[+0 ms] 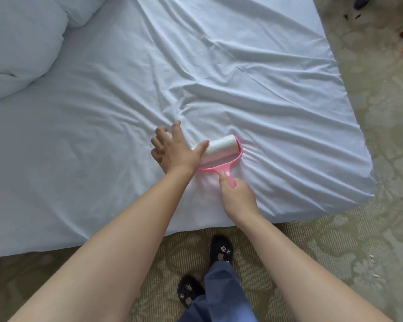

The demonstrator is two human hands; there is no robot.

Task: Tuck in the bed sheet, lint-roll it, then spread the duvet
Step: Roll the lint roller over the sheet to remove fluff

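lint roller (219, 147) in right hand (239, 198)

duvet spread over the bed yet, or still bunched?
Still bunched. The duvet sits heaped at the far left of the bed, and the bed sheet lies bare and wrinkled around the lint roller.

Sheet (126, 112): pale blue cloth, matt, creased. Duvet (19, 43): same soft matt cloth, puffy. Roller (219, 146): white paper, slightly sheened; frame (226, 169) pink plastic, smooth, glossy. Carpet (370, 228): rough woven pile, patterned, dull. Shoes (221, 248): black, matt. Trousers (221, 289): blue cloth.
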